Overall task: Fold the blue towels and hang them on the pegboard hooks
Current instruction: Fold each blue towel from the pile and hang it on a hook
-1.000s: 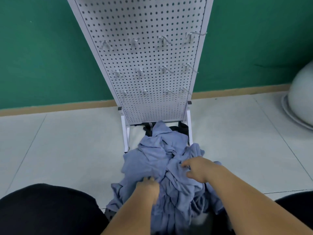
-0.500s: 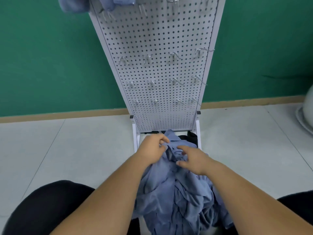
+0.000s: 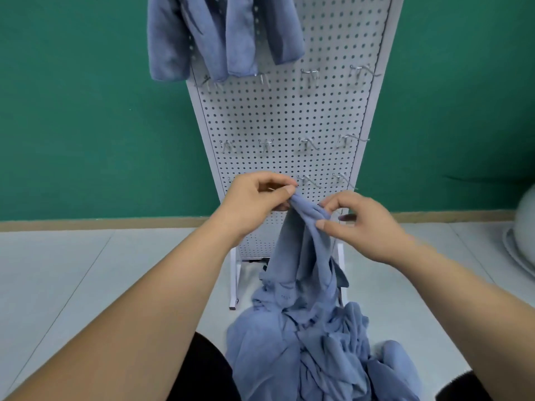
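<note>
your left hand (image 3: 254, 201) pinches the top of a blue towel (image 3: 301, 247) between thumb and forefinger. your right hand (image 3: 364, 224) pinches the same bunched cloth just beside it, a little lower. both hands sit at the centre of the frame, in front of the lower part of the pegboard (image 3: 289, 117). the towel hangs from them like a twisted rope, down into the pile (image 3: 304, 348) of loose towels at the lower centre, on the floor (image 3: 86, 270). folded towels (image 3: 220, 33) already hang at the top of the board, and the hooks (image 3: 309, 75) below them are bare. the cloth looks light, soft and limp, so it likely holds no shape and may drag its neighbours up with it. the best hold is probably along one hem: find a corner with each hand, spread them apart and let the weight pull the creases out before you fold
</note>
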`<state>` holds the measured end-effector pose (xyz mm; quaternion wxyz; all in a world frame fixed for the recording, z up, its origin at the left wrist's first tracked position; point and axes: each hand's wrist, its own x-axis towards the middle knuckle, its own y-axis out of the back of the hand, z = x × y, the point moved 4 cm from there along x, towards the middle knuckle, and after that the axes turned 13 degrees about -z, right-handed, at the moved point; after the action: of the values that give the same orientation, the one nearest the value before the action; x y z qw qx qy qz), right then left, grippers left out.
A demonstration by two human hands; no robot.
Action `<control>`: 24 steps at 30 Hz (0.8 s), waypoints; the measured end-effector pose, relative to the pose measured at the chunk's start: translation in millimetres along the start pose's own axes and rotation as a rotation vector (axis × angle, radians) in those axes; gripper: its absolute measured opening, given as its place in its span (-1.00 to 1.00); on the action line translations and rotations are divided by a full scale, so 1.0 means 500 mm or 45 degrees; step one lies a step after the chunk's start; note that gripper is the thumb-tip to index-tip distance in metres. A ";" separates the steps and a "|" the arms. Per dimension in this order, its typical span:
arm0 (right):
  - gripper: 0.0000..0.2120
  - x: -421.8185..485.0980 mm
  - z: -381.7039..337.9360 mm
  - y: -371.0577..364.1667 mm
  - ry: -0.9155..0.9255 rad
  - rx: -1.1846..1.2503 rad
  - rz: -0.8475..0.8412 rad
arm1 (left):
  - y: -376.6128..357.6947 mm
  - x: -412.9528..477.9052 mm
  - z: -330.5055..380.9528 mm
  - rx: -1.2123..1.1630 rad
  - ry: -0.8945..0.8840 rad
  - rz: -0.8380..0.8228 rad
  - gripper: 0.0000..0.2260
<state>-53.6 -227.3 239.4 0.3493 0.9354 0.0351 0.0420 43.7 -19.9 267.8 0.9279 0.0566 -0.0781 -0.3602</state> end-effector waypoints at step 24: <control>-0.96 0.045 0.106 0.063 -0.119 -0.112 -0.115 | -0.004 0.067 -0.166 0.943 0.304 -0.413 -0.69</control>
<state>-24.5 -283.4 221.8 0.3928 0.9176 0.0590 -0.0159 82.3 -39.9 189.6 0.7787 0.4393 -0.0843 -0.4400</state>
